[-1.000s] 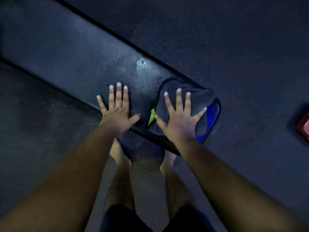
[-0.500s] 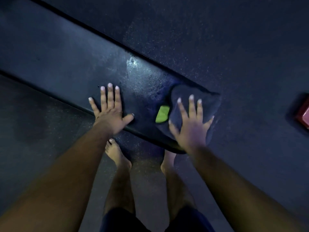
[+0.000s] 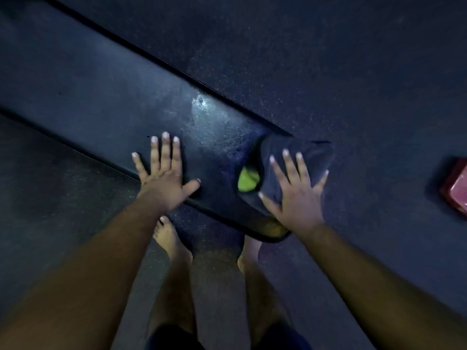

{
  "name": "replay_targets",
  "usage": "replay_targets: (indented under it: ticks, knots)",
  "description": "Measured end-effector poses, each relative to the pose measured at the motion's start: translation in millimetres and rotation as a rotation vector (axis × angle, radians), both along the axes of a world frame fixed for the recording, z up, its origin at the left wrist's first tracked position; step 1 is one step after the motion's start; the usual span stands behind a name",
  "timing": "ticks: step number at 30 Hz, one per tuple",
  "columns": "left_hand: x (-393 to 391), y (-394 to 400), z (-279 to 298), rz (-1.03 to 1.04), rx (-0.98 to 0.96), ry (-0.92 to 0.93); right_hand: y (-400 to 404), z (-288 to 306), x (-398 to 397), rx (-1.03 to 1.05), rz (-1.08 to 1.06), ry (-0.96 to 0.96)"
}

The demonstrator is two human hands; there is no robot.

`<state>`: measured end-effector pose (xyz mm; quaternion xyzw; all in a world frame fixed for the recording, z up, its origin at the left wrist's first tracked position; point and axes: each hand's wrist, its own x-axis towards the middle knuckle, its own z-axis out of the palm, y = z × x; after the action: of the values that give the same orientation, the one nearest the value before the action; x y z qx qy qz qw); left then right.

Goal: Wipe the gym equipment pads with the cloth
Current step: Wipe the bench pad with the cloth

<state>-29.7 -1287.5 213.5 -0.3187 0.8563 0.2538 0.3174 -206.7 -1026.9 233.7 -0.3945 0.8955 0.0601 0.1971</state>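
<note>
A long dark bench pad point(image 3: 106, 104) runs diagonally from upper left to lower right. A dark cloth point(image 3: 314, 155) with a yellow-green patch lies over the pad's right end. My right hand point(image 3: 293, 190) presses flat on the cloth with its fingers spread and straight. My left hand point(image 3: 165, 175) rests flat on the bare pad near its front edge, fingers spread, apart from the cloth. A shiny wet spot point(image 3: 201, 103) shows on the pad beyond my hands.
Dark speckled rubber floor point(image 3: 328, 59) surrounds the bench. A red object point(image 3: 456, 188) lies on the floor at the right edge. My bare feet point(image 3: 171, 241) stand on the floor just below the pad's front edge.
My right hand has slid the cloth rightward to the pad's end, and the blue part of the cloth is hidden now. My left hand has stayed flat on the pad.
</note>
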Motion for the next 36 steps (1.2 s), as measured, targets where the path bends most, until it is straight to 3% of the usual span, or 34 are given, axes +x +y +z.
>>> replay_targets:
  ticks: [4,8,11,13,15,17,19,26,28,33,36]
  knots:
    - [3,2,-4,0.012,-0.005,0.075,-1,-3,-13,0.096,0.057,-0.011]
    - [17,2,-11,0.079,-0.036,0.269,-138,-20,-16,-0.014,0.221,0.005]
    - [34,-2,-13,0.186,-0.166,0.369,-227,-25,0,-0.042,0.403,-0.016]
    - [50,-11,-14,0.288,-0.243,0.33,-217,-21,1,-0.055,0.455,0.012]
    - [67,-21,-13,0.338,-0.258,0.277,-154,-12,3,-0.025,0.505,0.011]
    - [77,-26,-16,0.266,-0.25,0.247,-77,-1,13,0.078,0.479,0.008]
    - [82,-29,-19,0.241,-0.229,0.263,-49,0,23,0.163,0.45,0.031]
    - [103,-40,-34,0.403,-0.244,0.431,-263,-34,77,-0.052,0.632,0.034]
    - [108,-51,-30,0.452,-0.22,0.427,-261,-31,81,-0.054,0.658,0.042]
    - [115,-72,-15,0.395,-0.183,0.384,-121,-4,59,0.107,0.7,0.003]
    - [118,-81,-16,0.485,-0.157,0.455,-166,-13,71,0.105,0.672,0.029]
